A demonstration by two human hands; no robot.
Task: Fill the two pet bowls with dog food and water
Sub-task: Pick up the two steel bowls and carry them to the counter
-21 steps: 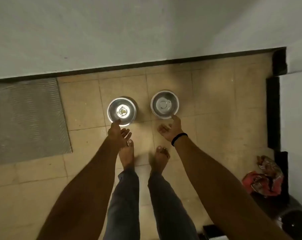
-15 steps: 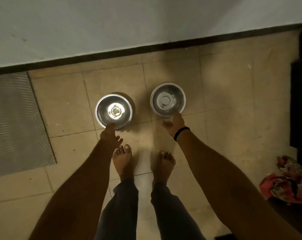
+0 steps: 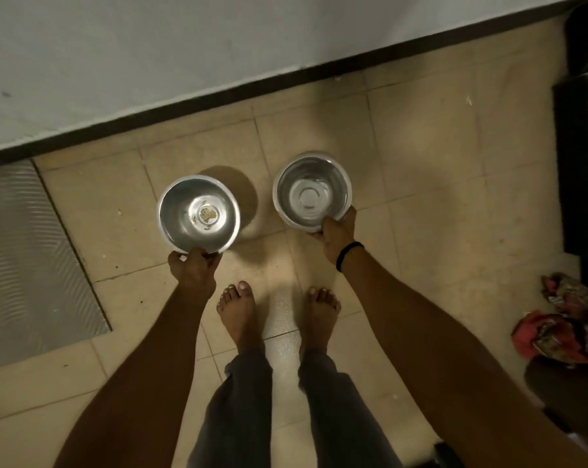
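Observation:
Two round steel pet bowls are over the beige tiled floor by the wall. The left bowl (image 3: pixel 184 207) has a small patch of dried food residue at its bottom; my left hand (image 3: pixel 192 270) grips its near rim. The right bowl (image 3: pixel 311 187) holds a little clear water; my right hand (image 3: pixel 336 231), with a black band at the wrist, grips its near rim. The left bowl casts a round shadow on the tiles behind it and looks lifted. No dog food or water container is in view.
My bare feet (image 3: pixel 238 309) stand just behind the bowls. A grey ribbed mat (image 3: pixel 26 258) lies to the left. A crumpled red cloth (image 3: pixel 562 329) lies at the right near a dark round object. A white wall with a black skirting (image 3: pixel 218 96) runs behind.
Both hands went from touching the bowls' near edges to gripping their rims. The bowls now look larger and closer, and the left one has come off the floor.

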